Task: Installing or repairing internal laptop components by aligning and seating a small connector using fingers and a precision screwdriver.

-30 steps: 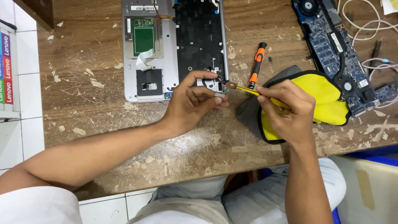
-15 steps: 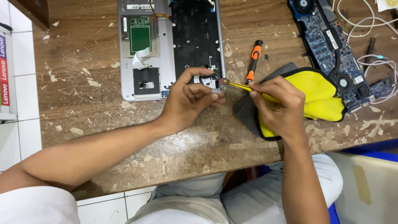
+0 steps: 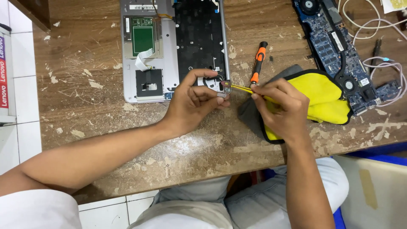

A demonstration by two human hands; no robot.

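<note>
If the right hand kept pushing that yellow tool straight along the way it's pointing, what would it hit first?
Most likely the small metal part pinched in the left hand; the right hand points its yellow tool leftward at it. Contact cannot be confirmed.

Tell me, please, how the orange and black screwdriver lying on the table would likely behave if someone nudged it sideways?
The orange and black screwdriver looks round-handled and lies loose on the flat wooden table, so it would probably roll. It seems rigid and light. Rolling right, it would likely stop against the yellow cloth beside it.
</note>
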